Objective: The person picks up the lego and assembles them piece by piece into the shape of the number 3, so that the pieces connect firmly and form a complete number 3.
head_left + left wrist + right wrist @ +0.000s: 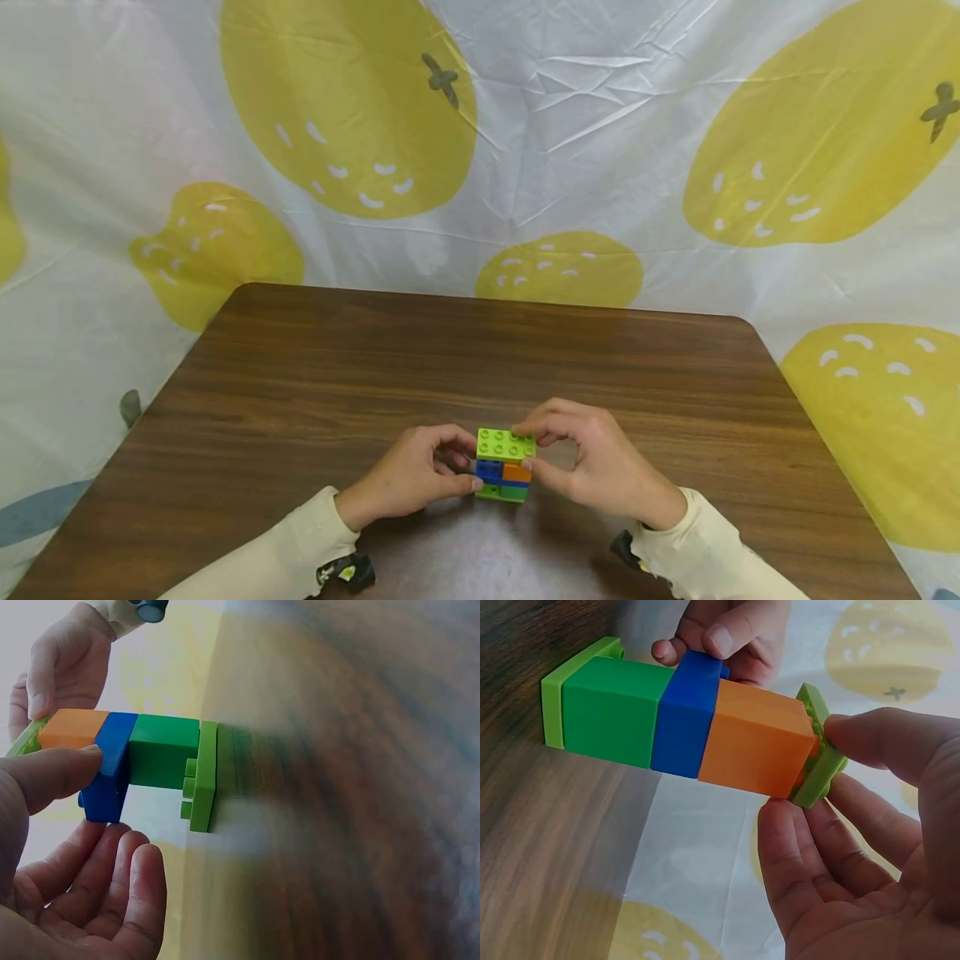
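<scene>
A small stack of toy building bricks stands upright on the table. Its bottom is a light green plate (204,780), with a green brick (615,712) on one end. Above that lies a blue brick (682,716) that overhangs to the left, then an orange brick (754,739). My left hand (416,467) pinches the blue brick between thumb and fingers. On top, my right hand (592,454) holds a light green studded plate (498,446) by its right end. In the right wrist view this plate tilts against the orange brick, with a narrow gap showing.
The brown wooden table (337,367) stretches away beyond the hands to its rounded far corners. Behind it hangs a white curtain (585,150) with large yellow fruit prints. Dark wrist straps (347,573) sit at the sleeves.
</scene>
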`<state>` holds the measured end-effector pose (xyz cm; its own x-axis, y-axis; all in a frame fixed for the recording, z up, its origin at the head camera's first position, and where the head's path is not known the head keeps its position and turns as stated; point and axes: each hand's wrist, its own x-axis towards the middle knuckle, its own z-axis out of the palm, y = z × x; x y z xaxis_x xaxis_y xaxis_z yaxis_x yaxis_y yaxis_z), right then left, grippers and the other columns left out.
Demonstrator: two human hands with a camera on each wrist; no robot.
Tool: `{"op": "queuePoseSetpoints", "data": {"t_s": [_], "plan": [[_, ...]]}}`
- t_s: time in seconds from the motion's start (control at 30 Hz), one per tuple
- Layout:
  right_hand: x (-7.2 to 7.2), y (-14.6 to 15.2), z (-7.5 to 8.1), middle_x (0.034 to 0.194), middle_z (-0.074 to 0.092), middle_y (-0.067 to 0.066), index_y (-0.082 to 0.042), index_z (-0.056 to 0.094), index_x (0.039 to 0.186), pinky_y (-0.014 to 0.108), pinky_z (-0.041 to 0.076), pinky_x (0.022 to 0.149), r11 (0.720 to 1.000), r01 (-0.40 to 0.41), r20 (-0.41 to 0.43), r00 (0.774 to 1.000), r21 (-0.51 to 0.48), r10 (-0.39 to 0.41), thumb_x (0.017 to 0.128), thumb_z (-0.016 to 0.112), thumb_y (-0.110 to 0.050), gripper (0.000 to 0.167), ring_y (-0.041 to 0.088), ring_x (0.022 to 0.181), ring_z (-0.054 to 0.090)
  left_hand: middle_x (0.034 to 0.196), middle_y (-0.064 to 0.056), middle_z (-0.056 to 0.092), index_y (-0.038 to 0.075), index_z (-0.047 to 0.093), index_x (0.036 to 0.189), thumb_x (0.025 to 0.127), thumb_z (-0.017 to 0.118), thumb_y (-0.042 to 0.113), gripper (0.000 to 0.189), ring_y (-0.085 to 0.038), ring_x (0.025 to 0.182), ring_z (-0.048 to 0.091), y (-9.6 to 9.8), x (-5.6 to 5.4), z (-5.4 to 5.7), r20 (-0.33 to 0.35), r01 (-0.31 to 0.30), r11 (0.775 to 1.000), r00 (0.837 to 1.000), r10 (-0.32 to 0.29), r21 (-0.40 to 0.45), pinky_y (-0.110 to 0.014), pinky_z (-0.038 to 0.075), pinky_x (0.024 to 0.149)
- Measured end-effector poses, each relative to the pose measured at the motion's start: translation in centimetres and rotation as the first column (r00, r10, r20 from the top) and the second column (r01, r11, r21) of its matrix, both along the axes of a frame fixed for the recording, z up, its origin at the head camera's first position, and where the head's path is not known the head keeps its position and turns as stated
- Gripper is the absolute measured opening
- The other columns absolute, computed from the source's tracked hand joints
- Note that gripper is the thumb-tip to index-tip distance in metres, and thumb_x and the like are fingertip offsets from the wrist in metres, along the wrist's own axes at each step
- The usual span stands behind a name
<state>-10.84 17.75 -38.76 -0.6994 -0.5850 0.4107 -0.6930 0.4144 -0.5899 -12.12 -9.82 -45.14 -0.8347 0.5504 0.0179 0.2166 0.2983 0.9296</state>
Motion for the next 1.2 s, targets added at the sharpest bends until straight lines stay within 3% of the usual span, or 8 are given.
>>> {"op": "queuePoseSetpoints", "data": {"t_s": [0.47, 0.8, 1.2], "plan": [[-0.02, 0.06, -0.27, 0.109, 0.074, -0.007, -0.013, 0.078, 0.112, 0.028, 0.063, 0.079, 1.000, -0.018, -0.011, 1.000, -0.012, 0.018, 0.083, 0.087, -0.005, 0.032, 0.007, 0.095, 0.070, 0.116, -0.008, 0.075, 0.007, 0.073, 0.120, 0.089, 0.086, 0.023, 0.037, -0.019, 0.101, 0.070, 0.03, -0.02, 0.12, -0.006, 0.000, 1.000, 1.000, 0.000, -0.003, -0.021, 0.060, 0.079], [-0.10, -0.13, -0.13, 0.103, 0.074, -0.012, -0.016, 0.081, 0.107, 0.025, 0.061, 0.078, 0.999, 0.009, -0.033, 0.999, 0.034, -0.008, 0.079, 0.090, -0.010, 0.030, 0.003, 0.092, 0.069, 0.115, -0.007, 0.075, 0.007, 0.073, 0.119, 0.089, 0.086, 0.023, 0.036, -0.020, 0.100, 0.070, -0.02, 0.04, 0.10, -0.009, 0.002, 1.000, 1.000, -0.002, -0.001, -0.022, 0.060, 0.079], [-0.49, -0.14, 0.56, 0.098, 0.076, -0.012, -0.016, 0.083, 0.103, 0.027, 0.061, 0.078, 0.996, -0.001, 0.021, 1.000, 0.088, -0.001, 0.080, 0.091, -0.013, 0.024, 0.005, 0.091, 0.072, 0.112, -0.006, 0.076, 0.008, 0.074, 0.117, 0.088, 0.087, 0.022, 0.035, -0.018, 0.098, 0.071, 0.07, -0.03, 0.03, -0.034, -0.003, 1.000, 0.999, 0.003, -0.005, -0.022, 0.061, 0.080]]}}
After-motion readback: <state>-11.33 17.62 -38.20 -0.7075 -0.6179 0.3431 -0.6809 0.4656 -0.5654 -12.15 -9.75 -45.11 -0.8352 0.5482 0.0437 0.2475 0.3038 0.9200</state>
